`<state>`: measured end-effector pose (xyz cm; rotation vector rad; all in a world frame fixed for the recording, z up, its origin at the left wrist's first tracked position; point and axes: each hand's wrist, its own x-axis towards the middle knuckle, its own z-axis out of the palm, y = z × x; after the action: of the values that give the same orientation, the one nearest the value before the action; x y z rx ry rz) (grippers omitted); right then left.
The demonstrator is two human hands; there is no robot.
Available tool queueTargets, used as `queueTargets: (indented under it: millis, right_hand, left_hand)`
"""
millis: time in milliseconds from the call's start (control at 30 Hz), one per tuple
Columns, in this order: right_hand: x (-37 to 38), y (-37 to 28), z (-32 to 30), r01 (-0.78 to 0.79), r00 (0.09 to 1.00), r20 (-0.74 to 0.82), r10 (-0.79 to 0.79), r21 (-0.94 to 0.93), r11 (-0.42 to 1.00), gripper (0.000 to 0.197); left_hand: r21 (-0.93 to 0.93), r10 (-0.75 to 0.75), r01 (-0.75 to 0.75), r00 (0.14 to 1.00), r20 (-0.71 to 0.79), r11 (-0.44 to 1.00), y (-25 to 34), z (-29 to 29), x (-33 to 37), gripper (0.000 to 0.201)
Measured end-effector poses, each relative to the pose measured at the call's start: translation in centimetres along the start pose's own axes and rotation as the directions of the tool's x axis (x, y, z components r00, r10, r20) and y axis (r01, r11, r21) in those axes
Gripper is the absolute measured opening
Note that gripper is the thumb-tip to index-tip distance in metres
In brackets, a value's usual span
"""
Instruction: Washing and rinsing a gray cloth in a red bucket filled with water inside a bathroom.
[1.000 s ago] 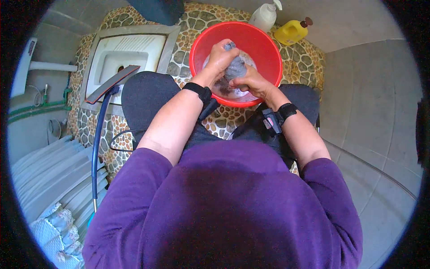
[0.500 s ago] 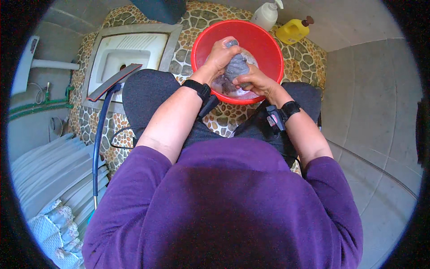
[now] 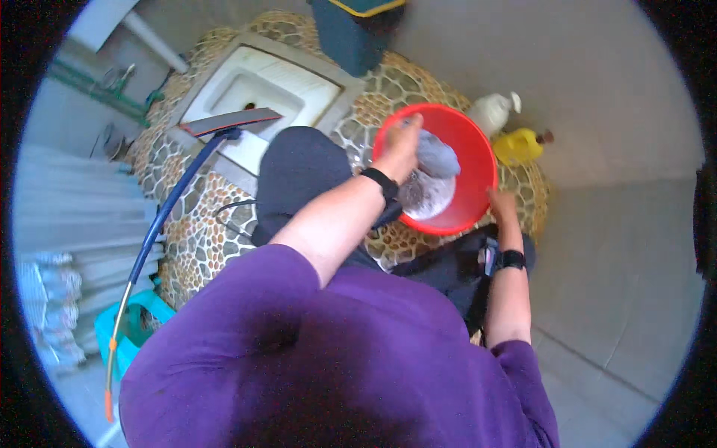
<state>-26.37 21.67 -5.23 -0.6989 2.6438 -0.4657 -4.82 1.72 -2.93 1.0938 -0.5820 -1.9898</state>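
Note:
A red plastic basin (image 3: 476, 179) stands on the pebble-patterned floor in front of me, with cloudy, sudsy water (image 3: 431, 198) in its bottom. My left hand (image 3: 402, 149) is over the basin's left side, closed on a wet grey cloth (image 3: 438, 155). The cloth hangs bunched to the right of that hand, above the water. At the basin's right rim is my right hand (image 3: 503, 203), its fingers curled over the edge; motion blur softens their outline. Black straps with small devices circle both wrists.
A white pump bottle (image 3: 493, 113) and a yellow bottle (image 3: 519, 147) stand behind the basin. To the left are a squat toilet (image 3: 287, 93), a blue-handled floor squeegee (image 3: 175, 198) and a teal plastic stool (image 3: 127, 328). A dark bin (image 3: 355, 37) stands at the back.
My right hand has let go of the grey cloth and moved right to the basin's rim. My left hand keeps the cloth. The whole view has turned and shifted.

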Motion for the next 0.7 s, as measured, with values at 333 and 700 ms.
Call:
queueTargets:
  millis: [333,700]
  right_hand:
    - [0.7,-0.2,4.0,-0.01,0.989,0.141,-0.053,0.412,0.911,0.019]
    - [0.2,-17.2,2.1,-0.268,0.877,0.452,-0.162,0.74,0.616,0.026]
  left_hand:
    - [0.297,0.269,-0.262,0.963,0.017,0.918,6.1,2.0,-4.5,0.019]
    - [0.354,0.489,-0.478,0.87,0.066,0.804,18.8,1.1,-1.5,0.021]
